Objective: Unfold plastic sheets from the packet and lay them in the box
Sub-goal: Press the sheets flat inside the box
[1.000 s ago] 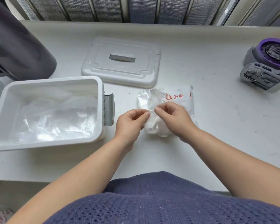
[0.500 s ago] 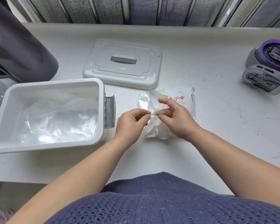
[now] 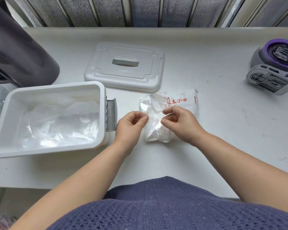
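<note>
A white plastic packet (image 3: 188,103) with red print lies on the white counter, right of centre. Over its left half, my left hand (image 3: 130,126) and my right hand (image 3: 180,124) each pinch an edge of a thin clear plastic sheet (image 3: 154,120) stretched between them. Left of the hands stands the open white box (image 3: 0,130), with crumpled clear sheets (image 3: 56,123) lying inside it. The box's grey side handle (image 3: 111,115) faces my left hand.
The box's white lid (image 3: 125,67) lies flat behind the packet. A dark round vessel (image 3: 18,52) stands at the back left. A grey and purple device (image 3: 276,70) sits at the right edge. A wall with ribbed panels runs behind the counter.
My hands have drawn a little apart, and the clear sheet now spans between them. The box, lid and packet have not moved.
</note>
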